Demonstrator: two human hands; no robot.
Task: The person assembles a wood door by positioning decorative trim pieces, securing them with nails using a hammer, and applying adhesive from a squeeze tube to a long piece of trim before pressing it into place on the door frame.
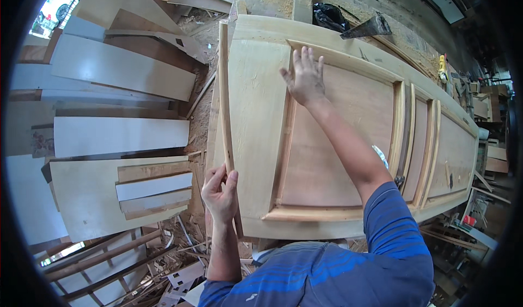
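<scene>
A pale wooden panel door (256, 116) lies flat in front of me, its recessed panels edged with strips of moulding. My left hand (220, 194) is closed round the near part of a long, thin wooden strip (224, 94), which runs away from me along the door's left end. Over the far left corner of the largest recess, my right hand (306, 78) is spread with its fingers stretched out. Its fingertips reach the far moulding (348, 62); whether they press on it I cannot tell. Along the near side of that recess runs another moulding (316, 214).
Stacked boards and offcuts (120, 138) fill the left side, beside a sawdust-covered floor. Past the door's far edge lie a black plastic bag (329, 17) and a dark cone-shaped piece (368, 26). A yellow tube or bottle (442, 67) stands at the far right.
</scene>
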